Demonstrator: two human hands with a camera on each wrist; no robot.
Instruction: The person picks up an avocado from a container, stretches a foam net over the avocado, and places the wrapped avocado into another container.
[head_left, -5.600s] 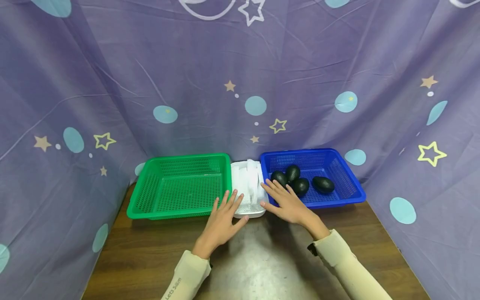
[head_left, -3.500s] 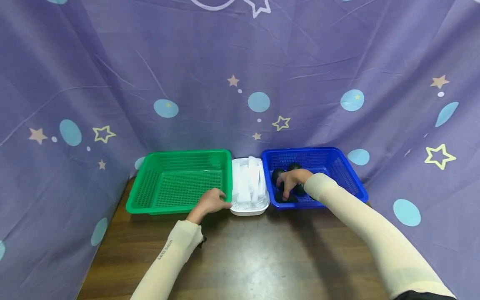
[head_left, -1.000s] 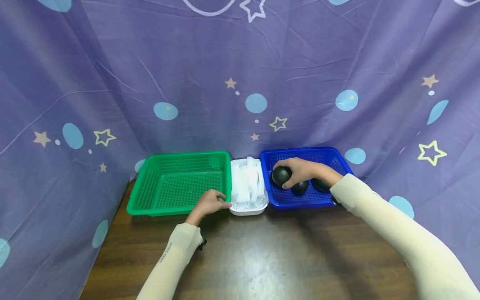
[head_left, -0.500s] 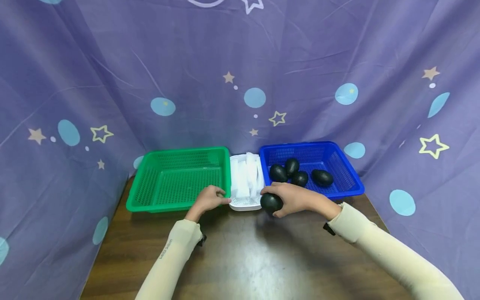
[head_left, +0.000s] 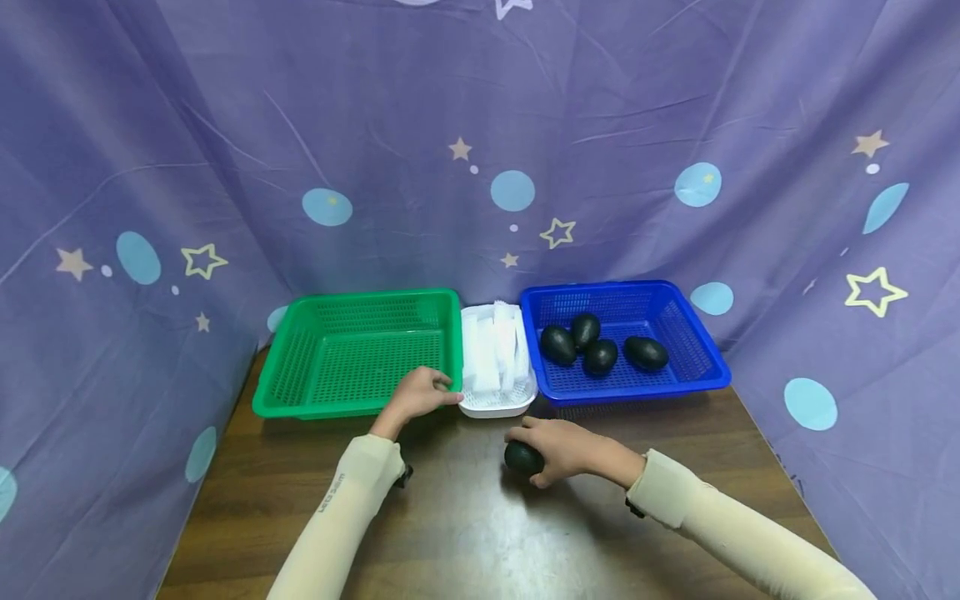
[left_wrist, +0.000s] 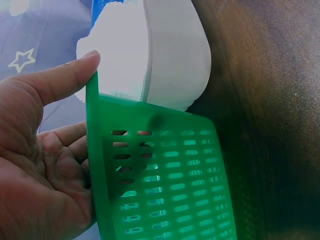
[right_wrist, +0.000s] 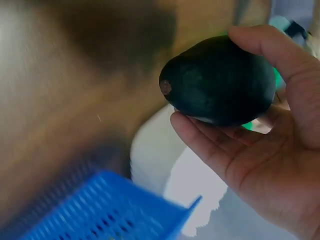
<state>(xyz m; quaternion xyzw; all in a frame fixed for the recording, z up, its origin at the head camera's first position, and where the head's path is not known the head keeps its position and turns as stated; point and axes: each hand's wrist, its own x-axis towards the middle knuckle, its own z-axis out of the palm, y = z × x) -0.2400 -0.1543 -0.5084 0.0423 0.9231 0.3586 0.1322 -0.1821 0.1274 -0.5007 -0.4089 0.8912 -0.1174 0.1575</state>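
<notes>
My right hand [head_left: 566, 450] holds a dark green avocado [head_left: 523, 457] above the table, in front of the white basket. In the right wrist view, the thumb lies on one side of the avocado [right_wrist: 217, 82] and the fingers on the other, its stem end showing. Several more avocados [head_left: 600, 357] lie in the blue basket [head_left: 637, 389]. My left hand [head_left: 420, 392] grips the near right corner of the green basket [head_left: 330, 410]. The left wrist view shows the thumb at the green basket's rim [left_wrist: 95, 150], with fingers behind its wall.
Between the two coloured baskets stands a small white basket [head_left: 497, 410] holding white, net-like pieces [head_left: 491, 350]. The wooden table [head_left: 480, 533] extends in front. A purple patterned curtain [head_left: 420, 233] surrounds the back and sides.
My right hand has reached into the blue basket, taken an avocado and brought it out toward the front left. My left hand, earlier spread, has come to grip the green basket's corner.
</notes>
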